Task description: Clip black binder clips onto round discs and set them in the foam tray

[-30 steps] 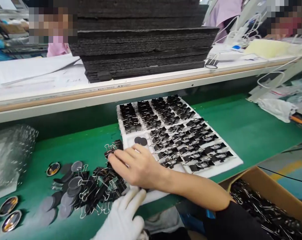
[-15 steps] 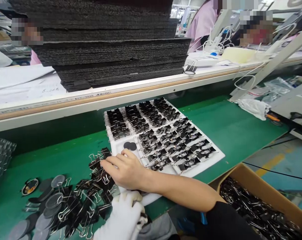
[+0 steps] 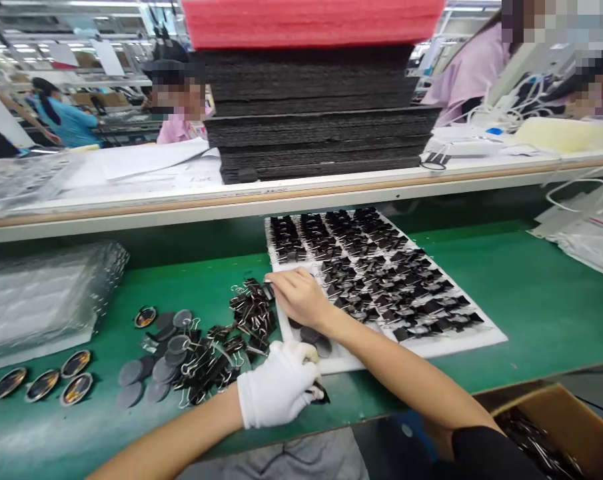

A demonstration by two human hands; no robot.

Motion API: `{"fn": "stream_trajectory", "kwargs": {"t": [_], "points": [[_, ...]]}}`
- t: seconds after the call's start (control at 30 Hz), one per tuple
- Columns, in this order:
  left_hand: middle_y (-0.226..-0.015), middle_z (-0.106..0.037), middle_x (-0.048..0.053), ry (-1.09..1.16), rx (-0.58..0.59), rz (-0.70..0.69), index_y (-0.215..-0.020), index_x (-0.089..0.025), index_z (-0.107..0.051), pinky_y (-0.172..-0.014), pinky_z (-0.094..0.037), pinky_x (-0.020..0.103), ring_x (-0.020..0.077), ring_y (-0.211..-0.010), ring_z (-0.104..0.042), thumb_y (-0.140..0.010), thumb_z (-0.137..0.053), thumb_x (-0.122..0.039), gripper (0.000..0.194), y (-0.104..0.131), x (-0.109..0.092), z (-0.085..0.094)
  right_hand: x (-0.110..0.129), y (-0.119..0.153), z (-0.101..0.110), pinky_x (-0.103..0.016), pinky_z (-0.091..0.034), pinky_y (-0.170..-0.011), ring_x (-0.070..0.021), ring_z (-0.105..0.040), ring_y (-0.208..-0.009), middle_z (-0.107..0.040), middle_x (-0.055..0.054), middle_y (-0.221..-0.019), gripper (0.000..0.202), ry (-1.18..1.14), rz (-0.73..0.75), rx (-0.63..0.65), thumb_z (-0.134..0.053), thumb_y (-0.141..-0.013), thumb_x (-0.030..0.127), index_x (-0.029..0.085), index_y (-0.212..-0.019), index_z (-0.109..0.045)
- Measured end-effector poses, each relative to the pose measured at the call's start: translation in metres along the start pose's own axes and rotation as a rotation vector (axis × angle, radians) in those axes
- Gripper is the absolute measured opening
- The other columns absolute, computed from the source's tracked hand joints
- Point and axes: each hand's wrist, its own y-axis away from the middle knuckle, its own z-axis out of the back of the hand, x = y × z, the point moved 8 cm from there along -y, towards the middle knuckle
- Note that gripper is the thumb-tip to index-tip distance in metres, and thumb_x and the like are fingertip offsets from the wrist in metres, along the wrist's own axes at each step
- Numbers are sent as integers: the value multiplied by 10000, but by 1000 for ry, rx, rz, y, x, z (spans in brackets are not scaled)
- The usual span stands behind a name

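Looks mostly full across tray (image 3: pixel 492 335); leaves loose clips (image 3: pixel 254 310) to its left. Grips dark pieces (image 3: pixel 322 395) in right fingers (image 3: pixel 282 283) and left fingers (image 3: pixel 306 351).

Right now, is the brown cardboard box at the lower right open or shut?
Open: the brown cardboard box is uncovered where it shows, and black binder clips with silver wire handles are visible inside.

The gloved left hand (image 3: pixel 276 385) mostly hides its dark item (image 3: pixel 322 395); what the right hand (image 3: pixel 297 295) pinches is too small to tell. The picture's edge crops the cardboard box (image 3: pixel 584 415).
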Motion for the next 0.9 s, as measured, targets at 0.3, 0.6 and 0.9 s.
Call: {"fn": "stream_trajectory", "kwargs": {"t": [0.3,0.6,0.9], "points": [[-1070,-680,64,343,-332,113,-943,-188,-661,-917,-501,339,192,-1013,-628,-1006,-480,-339,244,30,30,115,-12,-39,2,-311,-621,-733,-176,-766,-788,-769,-82,-968,182,-385,-350,-42,-535,-996,278,174,-1127,-605],[-914,-681,63,1224,-535,555,-1143,-135,-617,-541,-457,213,101,-632,-634,-957,-572,-489,403,47,134,152,52,-35,26,-402,-629,-897,-221,-729,-1060,-742,-113,-1149,337,-168,68,-272,-641,-888,17,224,-1142,-718],[-794,-648,27,1099,-459,446,-1371,-131,-550,-668,-510,252,114,-683,-594,-1006,-488,-522,538,47,126,155,59,-26,-4,-524,-559,-951,-329,-600,-1327,-698,-125,-1333,591,-24,178,-35,-596,-886,12,221,-1438,-566]]}}
